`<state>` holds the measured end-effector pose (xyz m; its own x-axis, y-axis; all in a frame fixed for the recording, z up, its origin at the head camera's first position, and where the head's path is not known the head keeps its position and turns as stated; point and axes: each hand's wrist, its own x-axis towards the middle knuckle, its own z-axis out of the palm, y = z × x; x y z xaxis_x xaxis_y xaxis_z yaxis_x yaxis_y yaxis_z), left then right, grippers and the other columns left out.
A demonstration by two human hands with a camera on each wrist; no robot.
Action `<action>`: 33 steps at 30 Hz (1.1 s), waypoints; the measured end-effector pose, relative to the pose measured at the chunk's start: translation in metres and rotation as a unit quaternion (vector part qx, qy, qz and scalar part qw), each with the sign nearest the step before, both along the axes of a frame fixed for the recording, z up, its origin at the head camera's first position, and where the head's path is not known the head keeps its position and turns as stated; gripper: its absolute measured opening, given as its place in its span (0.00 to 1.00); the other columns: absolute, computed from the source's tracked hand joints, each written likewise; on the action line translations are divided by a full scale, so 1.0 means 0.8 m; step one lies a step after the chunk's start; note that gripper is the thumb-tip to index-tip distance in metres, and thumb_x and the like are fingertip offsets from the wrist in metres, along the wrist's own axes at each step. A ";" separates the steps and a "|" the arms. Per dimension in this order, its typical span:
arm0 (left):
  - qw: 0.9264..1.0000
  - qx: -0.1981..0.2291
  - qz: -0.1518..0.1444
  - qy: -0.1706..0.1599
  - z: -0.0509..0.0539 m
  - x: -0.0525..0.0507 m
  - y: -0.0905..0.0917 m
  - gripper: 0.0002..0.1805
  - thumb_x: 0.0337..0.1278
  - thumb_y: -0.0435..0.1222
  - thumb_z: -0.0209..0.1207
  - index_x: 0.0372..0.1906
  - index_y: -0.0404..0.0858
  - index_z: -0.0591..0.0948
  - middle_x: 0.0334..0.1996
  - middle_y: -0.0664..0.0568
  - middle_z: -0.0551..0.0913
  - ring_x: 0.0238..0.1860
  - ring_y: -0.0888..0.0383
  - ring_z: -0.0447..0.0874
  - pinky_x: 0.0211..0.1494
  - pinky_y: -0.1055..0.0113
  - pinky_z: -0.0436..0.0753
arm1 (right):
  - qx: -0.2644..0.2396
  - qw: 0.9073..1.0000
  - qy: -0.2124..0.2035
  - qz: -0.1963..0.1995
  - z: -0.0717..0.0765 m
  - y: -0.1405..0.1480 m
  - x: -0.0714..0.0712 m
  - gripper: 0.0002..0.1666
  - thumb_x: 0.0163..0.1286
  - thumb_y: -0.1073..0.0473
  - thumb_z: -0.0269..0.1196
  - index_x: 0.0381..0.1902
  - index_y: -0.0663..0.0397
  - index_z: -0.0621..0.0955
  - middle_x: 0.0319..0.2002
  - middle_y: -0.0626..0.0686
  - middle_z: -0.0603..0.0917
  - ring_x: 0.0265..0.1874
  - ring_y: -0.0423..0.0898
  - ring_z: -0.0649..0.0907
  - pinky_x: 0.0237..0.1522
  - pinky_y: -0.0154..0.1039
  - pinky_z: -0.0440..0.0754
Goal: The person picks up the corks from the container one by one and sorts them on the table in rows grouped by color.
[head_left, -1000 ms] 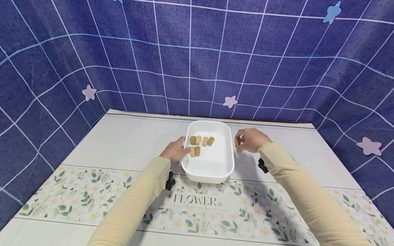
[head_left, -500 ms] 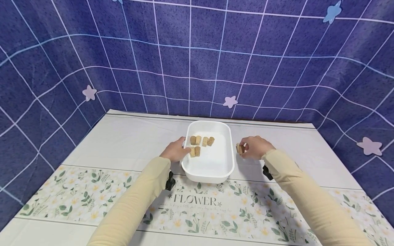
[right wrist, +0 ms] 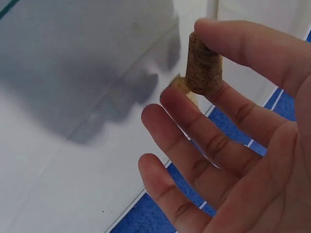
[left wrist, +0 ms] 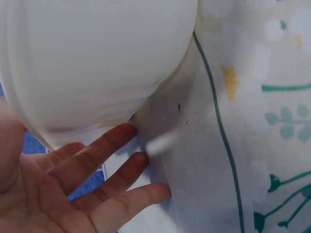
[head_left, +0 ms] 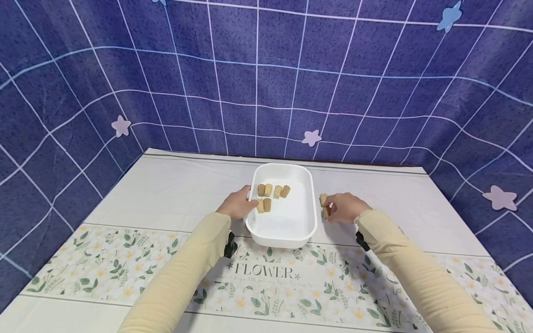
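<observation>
A white plastic tub [head_left: 287,222] stands on the table, with several corks [head_left: 267,190] lying in its left half, grouped in pairs. My left hand [head_left: 238,203] holds the tub's left rim, thumb over the edge; in the left wrist view its other fingers [left wrist: 109,143] spread along the outer wall. Right of the tub, my right hand [head_left: 346,208] pinches a brown cork [right wrist: 204,65] between thumb and index finger, the other fingers held apart from it. Just beyond that cork is a lighter cork [head_left: 323,199] on the table, partly hidden behind the fingers in the right wrist view.
A white tablecloth with a flowered band [head_left: 137,263] covers the table, lettered in front of the tub. Behind and at both sides hangs a blue gridded curtain [head_left: 233,83] with stars. A dark wrist strap piece [head_left: 230,245] shows under the left sleeve.
My right hand has moved a little toward me with the brown cork, passing the lighter cork, which now shows beyond the fingers. The left hand and the tub have stayed put.
</observation>
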<state>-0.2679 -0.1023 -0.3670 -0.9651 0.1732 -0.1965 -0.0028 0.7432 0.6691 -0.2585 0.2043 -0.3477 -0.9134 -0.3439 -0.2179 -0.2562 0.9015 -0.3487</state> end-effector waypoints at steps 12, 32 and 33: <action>1.000 -0.002 -0.003 0.004 0.000 0.000 -0.001 0.33 0.73 0.40 0.50 0.77 0.33 0.61 0.62 0.34 0.78 0.52 0.45 0.83 0.55 0.54 0.82 | 0.007 1.000 -0.011 0.012 -0.012 0.002 0.001 0.23 0.56 0.61 0.75 0.50 0.59 0.85 0.37 0.54 0.83 0.35 0.49 0.80 0.39 0.45 0.79; 1.000 -0.003 -0.002 0.002 0.003 0.002 0.001 0.33 0.74 0.40 0.50 0.77 0.33 0.60 0.64 0.35 0.76 0.54 0.45 0.83 0.56 0.54 0.81 | 0.033 0.999 0.013 0.022 -0.012 -0.006 0.011 0.21 0.54 0.64 0.75 0.47 0.56 0.85 0.33 0.51 0.81 0.34 0.48 0.78 0.39 0.46 0.78; 1.000 -0.003 -0.001 0.002 0.003 0.002 0.001 0.33 0.74 0.40 0.50 0.77 0.33 0.60 0.64 0.35 0.77 0.54 0.45 0.83 0.56 0.53 0.81 | 0.033 0.999 0.015 0.022 -0.013 -0.006 0.011 0.21 0.54 0.64 0.75 0.47 0.55 0.85 0.33 0.50 0.81 0.34 0.48 0.78 0.39 0.46 0.78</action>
<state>-0.2661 -0.1018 -0.3648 -0.9653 0.1748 -0.1938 0.0018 0.7471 0.6647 -0.2499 0.1994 -0.3579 -0.9043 -0.3690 -0.2147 -0.3048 0.9102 -0.2805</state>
